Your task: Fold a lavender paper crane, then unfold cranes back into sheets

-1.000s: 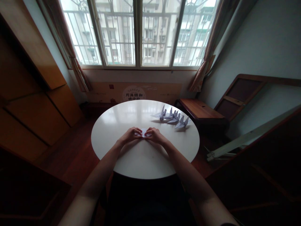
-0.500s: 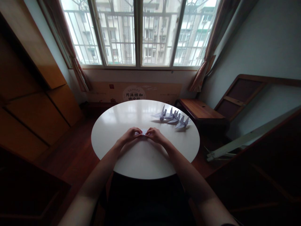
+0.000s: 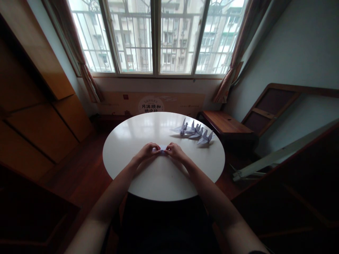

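A small piece of folded pale paper (image 3: 162, 147) lies between my two hands, close to the middle of the white round table (image 3: 164, 180). My left hand (image 3: 148, 151) pinches its left side, thumb and fingers pressed together. On the opposite side my right hand (image 3: 173, 151) grips the paper in the same way. The fingers cover both ends of the paper, and its exact folds are too small to make out. Beyond my right hand stand several folded paper cranes (image 3: 196, 131) in a loose row, wings raised.
A wooden bench (image 3: 225, 123) stands past the table's right side, with a folded wooden frame (image 3: 270, 106) leaning on the wall. Wooden cabinets (image 3: 34, 134) line the left. Behind the table, a printed cardboard panel (image 3: 174, 102) sits below the barred window (image 3: 137, 42).
Both hands stay in nearly the same place on the paper. My right fingers have shifted very slightly, and a bit more of the paper shows between the hands.
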A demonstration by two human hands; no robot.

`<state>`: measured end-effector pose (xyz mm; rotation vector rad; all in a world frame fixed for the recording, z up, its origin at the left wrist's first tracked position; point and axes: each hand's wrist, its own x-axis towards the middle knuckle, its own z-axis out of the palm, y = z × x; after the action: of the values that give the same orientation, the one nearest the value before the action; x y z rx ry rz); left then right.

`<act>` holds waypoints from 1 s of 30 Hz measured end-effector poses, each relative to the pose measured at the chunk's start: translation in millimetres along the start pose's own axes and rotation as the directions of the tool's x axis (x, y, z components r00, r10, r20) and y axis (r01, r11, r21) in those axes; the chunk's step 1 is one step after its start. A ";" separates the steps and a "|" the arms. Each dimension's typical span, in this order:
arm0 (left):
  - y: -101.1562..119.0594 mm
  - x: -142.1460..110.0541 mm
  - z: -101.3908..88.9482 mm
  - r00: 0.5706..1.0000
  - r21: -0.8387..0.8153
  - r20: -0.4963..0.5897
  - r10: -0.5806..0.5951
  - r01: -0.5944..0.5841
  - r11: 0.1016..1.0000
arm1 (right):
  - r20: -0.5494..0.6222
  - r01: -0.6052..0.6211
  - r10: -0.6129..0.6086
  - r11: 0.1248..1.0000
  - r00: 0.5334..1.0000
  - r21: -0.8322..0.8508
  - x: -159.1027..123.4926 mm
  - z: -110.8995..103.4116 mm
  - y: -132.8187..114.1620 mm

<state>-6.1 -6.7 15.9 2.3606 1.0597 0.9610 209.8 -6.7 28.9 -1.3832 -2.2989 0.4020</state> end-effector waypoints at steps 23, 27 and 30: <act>-8.6 1.0 5.4 0.994 0.137 0.051 0.092 -0.098 0.986 | -0.035 -0.067 0.065 0.996 0.997 -0.064 -3.8 3.9 -10.4; -11.3 1.4 7.8 0.996 0.154 0.046 0.072 -0.078 0.985 | -0.028 -0.074 0.072 0.995 0.997 -0.070 -2.9 3.9 -11.1; -11.6 1.5 8.0 0.996 0.146 0.050 0.071 -0.078 0.986 | -0.029 -0.084 0.082 0.994 0.996 -0.069 -2.8 2.9 -12.0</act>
<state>-5.4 1.5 4.3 2.5463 1.0663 0.8779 200.4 -14.7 31.2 -1.5133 -2.2597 0.3289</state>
